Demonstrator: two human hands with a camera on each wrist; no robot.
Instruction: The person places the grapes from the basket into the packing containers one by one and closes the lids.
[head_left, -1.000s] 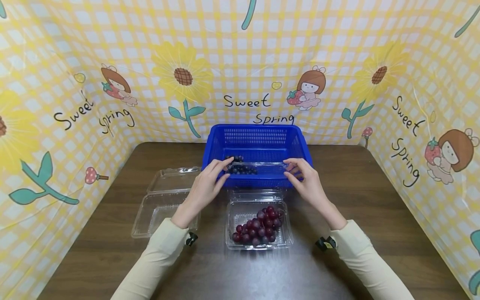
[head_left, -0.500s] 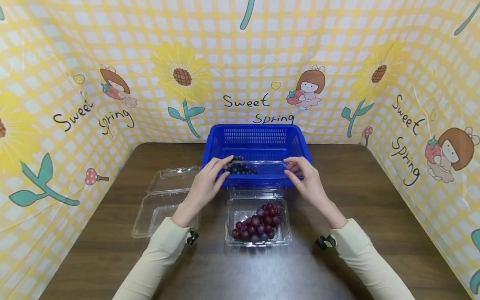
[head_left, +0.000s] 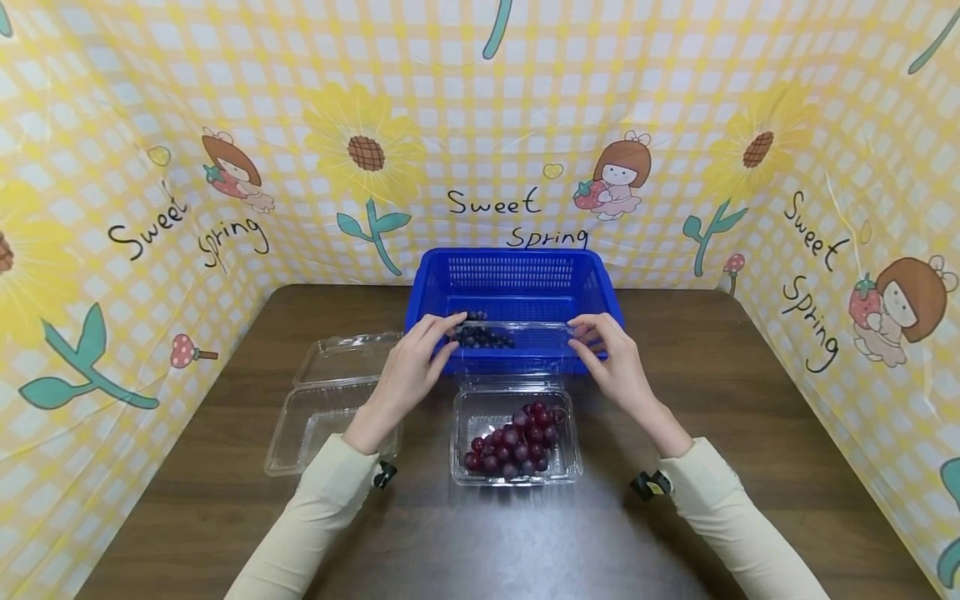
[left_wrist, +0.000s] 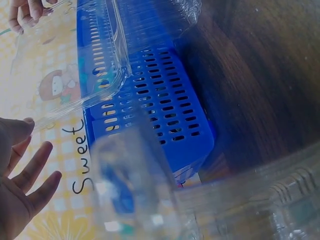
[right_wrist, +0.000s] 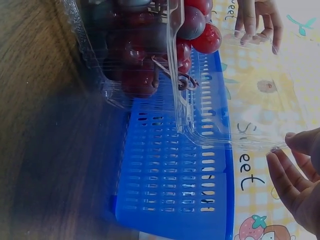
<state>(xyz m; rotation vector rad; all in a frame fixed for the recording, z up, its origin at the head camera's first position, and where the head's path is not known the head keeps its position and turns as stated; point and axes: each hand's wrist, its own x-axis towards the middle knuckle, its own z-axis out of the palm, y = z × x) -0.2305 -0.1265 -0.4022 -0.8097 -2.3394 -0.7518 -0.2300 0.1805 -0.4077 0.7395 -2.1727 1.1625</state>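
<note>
A clear plastic clamshell box (head_left: 471, 417) lies on the table with its lid (head_left: 517, 324) raised toward the back. Dark red grapes (head_left: 517, 444) lie in its base, mostly to the right. My left hand (head_left: 408, 362) pinches the lid's left edge between thumb and finger, as the left wrist view also shows. On the right edge, my right hand (head_left: 618, 362) pinches the lid in the same way. In the right wrist view a brown grape stem (right_wrist: 182, 80) pokes out over the box rim.
Behind the box stands a blue perforated basket (head_left: 510, 258) with dark blue-black grapes (head_left: 483, 337) inside. At left a second clear clamshell box (head_left: 288, 429) lies open, partly behind my left arm. A checked, printed cloth (head_left: 480, 125) walls the table's back and sides.
The clamshell box with the red grapes has slid slightly away from me toward the basket. My hands stay on the lid and have barely moved.
</note>
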